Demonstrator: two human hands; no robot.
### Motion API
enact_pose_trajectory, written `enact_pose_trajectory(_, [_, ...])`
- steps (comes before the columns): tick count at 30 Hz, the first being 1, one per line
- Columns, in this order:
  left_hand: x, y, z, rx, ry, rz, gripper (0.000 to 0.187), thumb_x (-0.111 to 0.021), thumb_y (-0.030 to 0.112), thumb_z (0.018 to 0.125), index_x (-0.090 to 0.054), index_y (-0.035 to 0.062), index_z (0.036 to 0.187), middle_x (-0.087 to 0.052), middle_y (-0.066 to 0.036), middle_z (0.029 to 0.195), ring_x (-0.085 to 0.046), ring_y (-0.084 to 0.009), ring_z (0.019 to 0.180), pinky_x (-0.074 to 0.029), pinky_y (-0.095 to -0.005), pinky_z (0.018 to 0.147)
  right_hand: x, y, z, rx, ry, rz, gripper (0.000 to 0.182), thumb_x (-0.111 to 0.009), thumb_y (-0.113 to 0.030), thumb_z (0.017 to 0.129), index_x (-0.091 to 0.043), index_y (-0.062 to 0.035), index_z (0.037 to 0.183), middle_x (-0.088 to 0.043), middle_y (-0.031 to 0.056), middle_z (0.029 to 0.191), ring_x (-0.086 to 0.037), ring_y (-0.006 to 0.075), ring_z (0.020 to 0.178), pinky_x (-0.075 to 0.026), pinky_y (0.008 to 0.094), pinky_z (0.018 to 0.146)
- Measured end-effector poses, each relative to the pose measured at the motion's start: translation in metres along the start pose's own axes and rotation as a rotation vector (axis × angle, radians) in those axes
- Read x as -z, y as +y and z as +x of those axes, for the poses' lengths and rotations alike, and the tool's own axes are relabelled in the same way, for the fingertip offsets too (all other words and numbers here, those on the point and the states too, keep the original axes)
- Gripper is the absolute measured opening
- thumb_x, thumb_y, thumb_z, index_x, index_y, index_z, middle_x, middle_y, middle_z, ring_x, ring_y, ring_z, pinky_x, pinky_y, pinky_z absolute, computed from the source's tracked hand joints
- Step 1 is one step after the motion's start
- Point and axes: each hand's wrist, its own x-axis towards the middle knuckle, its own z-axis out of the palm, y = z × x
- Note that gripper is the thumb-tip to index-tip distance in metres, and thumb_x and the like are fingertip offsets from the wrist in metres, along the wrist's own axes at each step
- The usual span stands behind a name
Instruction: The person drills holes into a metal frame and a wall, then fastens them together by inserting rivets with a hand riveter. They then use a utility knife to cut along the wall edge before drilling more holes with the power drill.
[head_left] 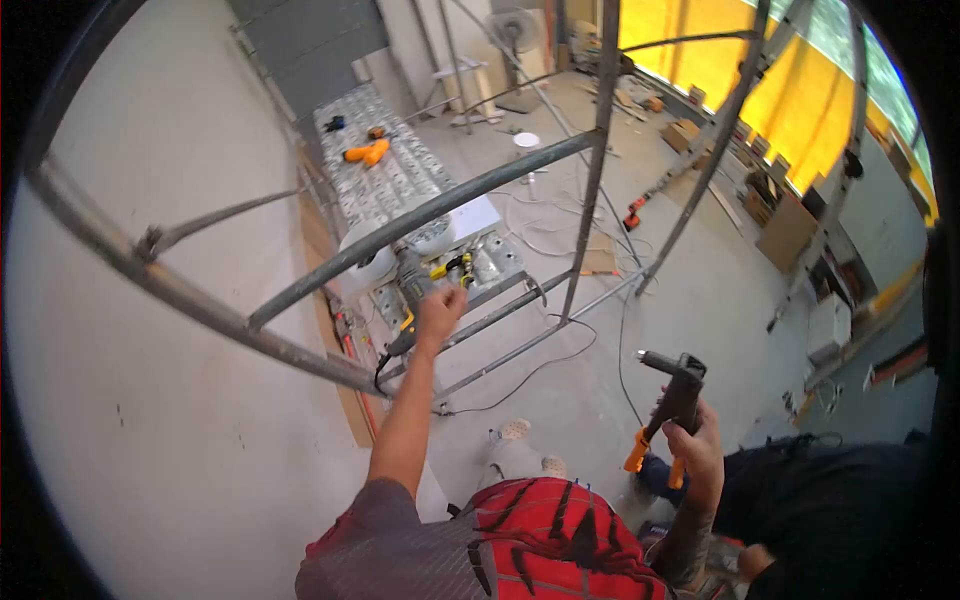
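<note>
My left hand [441,312] reaches out to the scaffold platform, its fingers curled closed beside a corded drill [410,280] with a grey and yellow body. Whether anything small is pinched in those fingers cannot be made out. Just beyond them lies a small yellow-and-black tool [452,267]. My right hand [700,450] is wrapped around a dark hand tool [683,390] with orange grips and a short nozzle pointing left, resembling a rivet gun. It is raised off the floor, to the right of my red and grey shirt.
Grey scaffold tubes [440,220] cross in front of me, above the platform [375,110]. An orange tool [368,152] lies farther along it. Cables [575,350] trail over the floor. Another person's dark clothing [830,500] is close on my right. Cardboard boxes [787,232] stand along the right side.
</note>
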Motion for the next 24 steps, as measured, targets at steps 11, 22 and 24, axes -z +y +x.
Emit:
enact_pose_trajectory(11, [0.037, -0.105, 0.258, 0.014, -0.128, 0.971, 0.036, -0.056, 0.028, 0.086, -0.069, 0.0050, 0.110, -0.067, -0.021, 0.111, -0.063, -0.0397, 0.104, -0.049, -0.0466, 0.090, -0.065, 0.046, 0.034, 0.098, 0.247, 0.556, 0.042, -0.071, -0.030, 0.090, -0.057, -0.0040, 0.120, -0.045, -0.0052, 0.070, -0.037, 0.0038, 0.053, -0.028, 0.0214, 0.049])
enact_pose_trajectory(22, [0.033, -0.071, 0.246, -0.131, -0.166, 0.647, 0.032, -0.080, 0.026, 0.070, -0.075, 0.0042, 0.094, -0.070, -0.020, 0.077, -0.069, -0.0338, 0.074, -0.053, -0.0411, 0.072, -0.081, 0.061, 0.033, 0.139, 0.341, 0.754, 0.037, -0.067, -0.028, 0.092, -0.058, -0.0035, 0.119, -0.045, -0.0061, 0.069, -0.034, 0.0029, 0.052, -0.028, 0.0212, 0.050])
enact_pose_trajectory(24, [0.034, -0.072, 0.251, -0.151, -0.266, 0.652, 0.020, -0.079, 0.022, 0.072, -0.077, 0.0057, 0.083, -0.070, -0.018, 0.076, -0.069, -0.0316, 0.067, -0.053, -0.0401, 0.071, -0.083, 0.064, 0.035, 0.149, 0.339, 0.800, 0.037, -0.067, -0.027, 0.093, -0.058, -0.0032, 0.119, -0.045, -0.0065, 0.068, -0.034, 0.0030, 0.052, -0.028, 0.0212, 0.050])
